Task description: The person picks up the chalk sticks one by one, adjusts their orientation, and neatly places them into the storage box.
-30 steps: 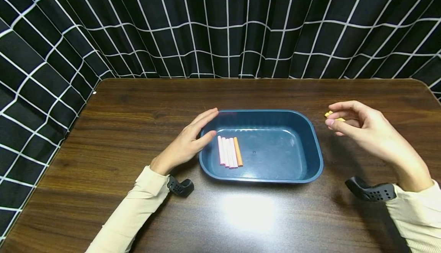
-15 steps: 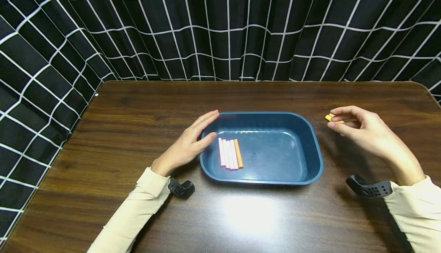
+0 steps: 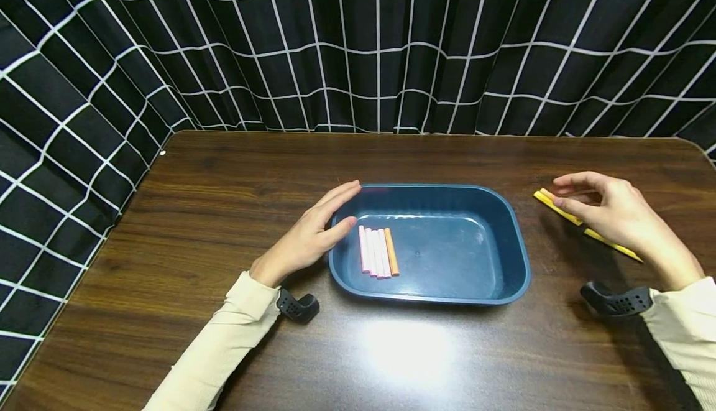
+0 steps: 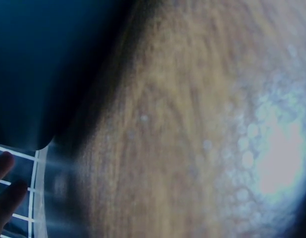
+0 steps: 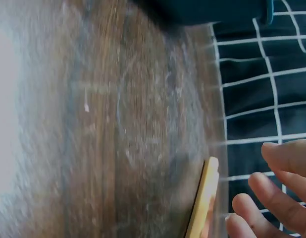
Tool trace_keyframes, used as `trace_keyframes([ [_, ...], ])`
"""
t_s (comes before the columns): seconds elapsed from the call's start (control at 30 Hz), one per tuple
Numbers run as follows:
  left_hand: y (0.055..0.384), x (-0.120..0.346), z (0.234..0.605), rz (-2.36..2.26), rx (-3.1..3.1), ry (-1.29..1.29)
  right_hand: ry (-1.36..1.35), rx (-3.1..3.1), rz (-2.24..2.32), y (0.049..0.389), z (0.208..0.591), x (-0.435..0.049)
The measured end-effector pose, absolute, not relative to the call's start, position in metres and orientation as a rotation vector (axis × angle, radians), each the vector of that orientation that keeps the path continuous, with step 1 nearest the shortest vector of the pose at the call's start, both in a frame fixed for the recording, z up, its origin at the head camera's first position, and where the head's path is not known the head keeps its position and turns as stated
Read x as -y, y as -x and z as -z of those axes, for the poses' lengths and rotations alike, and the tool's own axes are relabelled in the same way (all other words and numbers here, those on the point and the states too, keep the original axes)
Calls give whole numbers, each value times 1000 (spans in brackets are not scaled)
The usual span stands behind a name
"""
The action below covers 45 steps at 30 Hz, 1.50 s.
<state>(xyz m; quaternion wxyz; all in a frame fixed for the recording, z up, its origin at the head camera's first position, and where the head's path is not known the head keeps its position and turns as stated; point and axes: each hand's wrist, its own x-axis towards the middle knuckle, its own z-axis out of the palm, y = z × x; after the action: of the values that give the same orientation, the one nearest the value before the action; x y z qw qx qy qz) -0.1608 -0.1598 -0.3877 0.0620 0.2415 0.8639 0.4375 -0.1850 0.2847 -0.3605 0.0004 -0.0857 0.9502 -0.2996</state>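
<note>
My left hand (image 3: 307,227) rests at the left rim of a blue plastic tray (image 3: 467,302), fingers straight along its far corner. Inside the tray, at its left, several pale pink chalk sticks (image 3: 373,252) lie side by side with one orange chalk stick (image 3: 391,252). Right of the tray, my right hand (image 3: 610,209) hovers with loosely bent fingers, nothing visible between them. Under it lie yellow chalk sticks (image 3: 548,202), a pair side by side, and a single yellow stick (image 3: 613,246) nearer the wrist. The right wrist view shows fingertips (image 5: 262,186) apart from a yellow stick (image 5: 202,198).
The brown wooden table (image 3: 224,212) bears a bright light reflection in front of the tray. A black curtain with a white grid (image 3: 369,44) hangs behind the table and along its left side.
My right hand has shifted slightly right and its fingers have spread from the yellow chalk; more of the yellow sticks now shows on the table. The left hand stays at the tray.
</note>
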Motion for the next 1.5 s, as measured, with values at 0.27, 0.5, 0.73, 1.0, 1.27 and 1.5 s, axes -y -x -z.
trace_keyframes([
  [0.27,160,159,388,-1323,-2618,-738,308,-3004,814,193,366,-294],
  [0.5,160,158,388,-1324,-2621,-746,302,-2994,741,200,371,-299],
  [0.73,160,159,387,-1312,-2620,-735,329,-2989,672,205,374,-305],
  [1.0,160,159,387,-1315,-2621,-737,344,-3003,599,207,377,-310],
  [1.27,159,159,388,-1318,-2621,-739,349,-3024,592,206,377,-310],
  [1.5,159,159,387,-1319,-2623,-733,392,-3046,567,206,377,-308],
])
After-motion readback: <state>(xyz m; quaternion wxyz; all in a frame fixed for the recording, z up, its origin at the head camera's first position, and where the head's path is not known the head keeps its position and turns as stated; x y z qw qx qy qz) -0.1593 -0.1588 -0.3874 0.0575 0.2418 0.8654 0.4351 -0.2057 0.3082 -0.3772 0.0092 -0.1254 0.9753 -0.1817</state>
